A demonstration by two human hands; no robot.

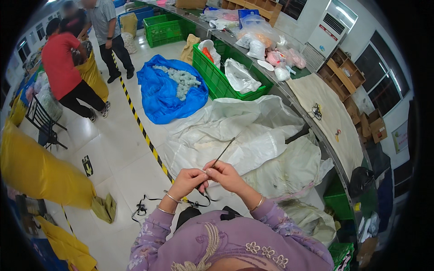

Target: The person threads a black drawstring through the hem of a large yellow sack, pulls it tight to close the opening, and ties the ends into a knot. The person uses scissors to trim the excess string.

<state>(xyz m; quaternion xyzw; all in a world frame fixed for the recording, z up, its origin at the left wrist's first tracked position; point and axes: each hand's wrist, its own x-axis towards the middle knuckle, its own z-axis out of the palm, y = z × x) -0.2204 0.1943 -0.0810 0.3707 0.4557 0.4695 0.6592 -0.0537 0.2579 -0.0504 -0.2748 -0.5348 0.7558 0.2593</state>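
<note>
In front of my body, above the white sheeting, my left hand (187, 181) and my right hand (225, 175) meet with fingers pinched together. A thin dark stick-like strip (224, 151) rises from between the fingertips of my right hand, slanting up and away to the right. My left fingertips touch the same spot, closed on something too small to make out. Below the hands hangs a thin black cord (207, 197); whether it joins the strip is hidden by my fingers. Large crumpled white woven sacks (217, 131) lie just beyond.
A blue sack (153, 104) holds pale green pieces, beside a green crate (212, 80). A long bench (325, 108) curves along the right. Yellow sacks (40, 162) stand left; a tangled black cable (141, 207) lies on the floor. Several people stand at the far left.
</note>
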